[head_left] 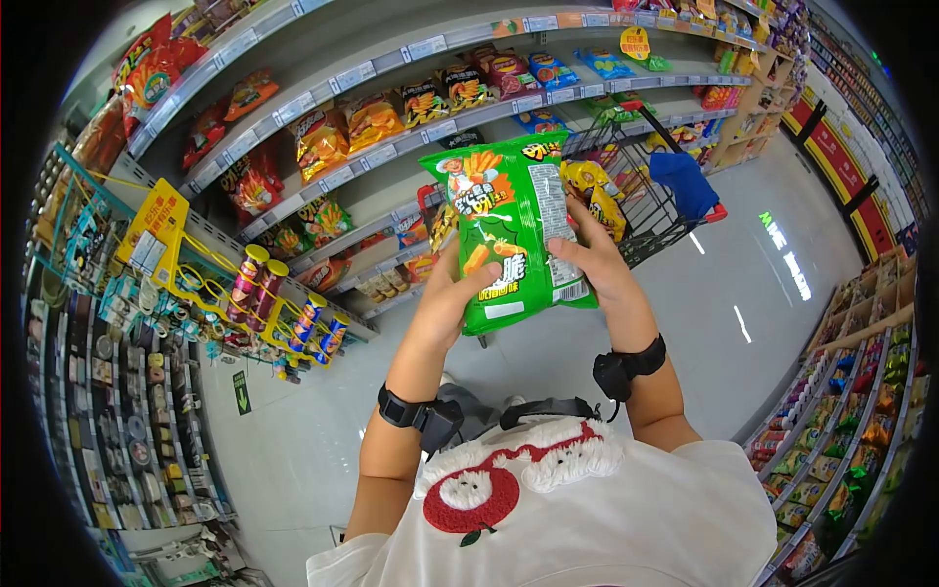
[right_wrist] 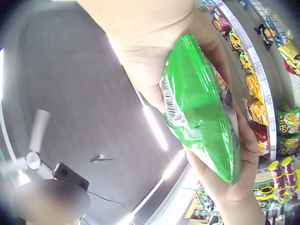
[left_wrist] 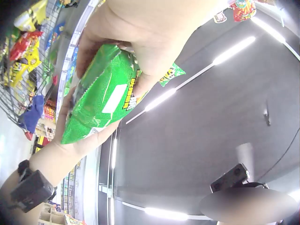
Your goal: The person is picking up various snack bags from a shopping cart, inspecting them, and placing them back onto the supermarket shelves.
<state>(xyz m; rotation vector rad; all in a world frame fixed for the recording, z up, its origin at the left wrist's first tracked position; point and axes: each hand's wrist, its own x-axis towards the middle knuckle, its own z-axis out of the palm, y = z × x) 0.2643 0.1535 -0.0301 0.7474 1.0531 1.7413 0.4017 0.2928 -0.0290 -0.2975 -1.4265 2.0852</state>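
Note:
A green snack bag (head_left: 509, 235) is held up between both hands in the head view, its printed side with the long text panel turned toward the head camera. My left hand (head_left: 460, 289) grips its left side, the thumb lying across the front. On the other edge my right hand (head_left: 597, 254) grips the bag, with the thumb over the text panel and the fingers behind. The left wrist view shows the lower end of the bag (left_wrist: 105, 93) between both hands. Seen from the right wrist, the bag (right_wrist: 199, 108) shows its barcode and bottom seal.
Beyond the bag stands a shopping cart (head_left: 646, 186) with yellow snack bags (head_left: 592, 196) and a blue cloth (head_left: 685, 184) over its handle. Shelves of snack bags (head_left: 377, 119) run behind. At left hangs a yellow rack (head_left: 176, 259) with cans (head_left: 256, 284); more shelves (head_left: 831, 430) line the right.

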